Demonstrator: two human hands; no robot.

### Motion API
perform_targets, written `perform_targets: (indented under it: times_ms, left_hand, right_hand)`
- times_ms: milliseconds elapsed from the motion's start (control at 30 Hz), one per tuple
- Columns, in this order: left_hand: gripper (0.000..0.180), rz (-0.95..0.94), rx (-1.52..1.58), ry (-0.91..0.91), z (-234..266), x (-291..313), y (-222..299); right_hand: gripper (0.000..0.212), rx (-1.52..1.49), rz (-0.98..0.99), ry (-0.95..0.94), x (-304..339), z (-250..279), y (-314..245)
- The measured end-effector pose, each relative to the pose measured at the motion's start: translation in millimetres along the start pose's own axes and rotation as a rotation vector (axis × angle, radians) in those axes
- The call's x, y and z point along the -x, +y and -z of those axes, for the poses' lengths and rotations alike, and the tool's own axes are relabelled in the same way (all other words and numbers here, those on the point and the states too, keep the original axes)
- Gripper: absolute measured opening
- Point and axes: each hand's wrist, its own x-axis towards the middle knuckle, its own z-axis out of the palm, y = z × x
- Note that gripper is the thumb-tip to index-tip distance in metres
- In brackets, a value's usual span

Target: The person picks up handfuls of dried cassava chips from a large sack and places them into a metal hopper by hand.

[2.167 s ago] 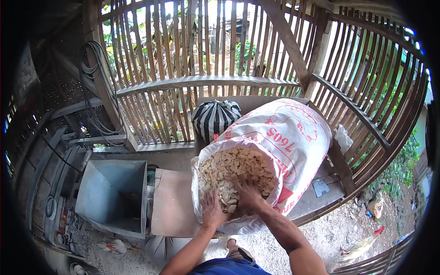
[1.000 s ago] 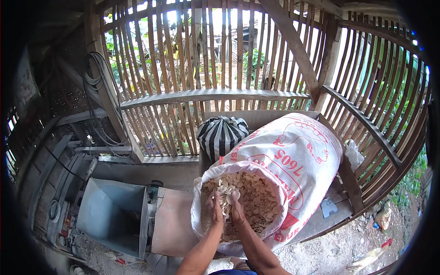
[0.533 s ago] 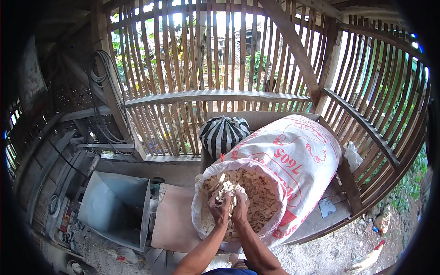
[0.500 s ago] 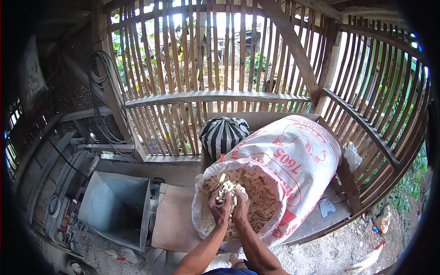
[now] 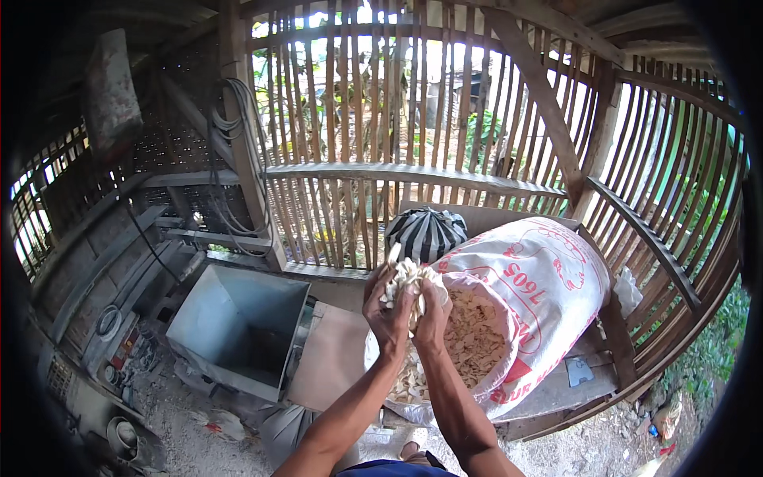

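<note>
My left hand and my right hand are cupped together around a heap of pale dried chips, some sticking up above the fingers. Both hands are raised over the left part of the open mouth of a large white sack with red print. More flaky, cream-coloured chips fill that mouth. The sack lies slanted, its body stretching back to the right. My hands and forearms hide part of the opening.
Left of the sack is a flat brown board, then an open square metal hopper. Behind stands a tied black-and-white striped bag. A slatted wooden wall closes the back; coiled hose hangs from a post.
My cupped hands have lifted the chips up out of the sack's mouth. The view has swung left, so the surroundings sit farther right in the picture.
</note>
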Motion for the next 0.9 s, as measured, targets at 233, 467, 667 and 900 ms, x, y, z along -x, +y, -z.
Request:
perform_targets:
  times_ms: [233, 467, 667, 900]
  left_hand:
    - [0.032, -0.223, -0.094, 0.192, 94, -96, 69]
    - [0.034, 0.069, 0.006, 0.363, 189, -118, 89]
    - [0.052, 0.430, -0.311, 0.391, 243, -108, 59]
    - [0.038, 0.453, -0.294, 0.152, 281, -113, 61]
  right_hand:
    - [0.023, -0.138, -0.052, -0.384, 24, -150, -4]
    - [0.031, -0.229, -0.341, -0.473, 81, -227, 52]
    - [0.022, 0.135, -0.352, -0.549, 77, -219, 109]
    - [0.034, 0.219, -0.291, -0.826, 66, -205, 95]
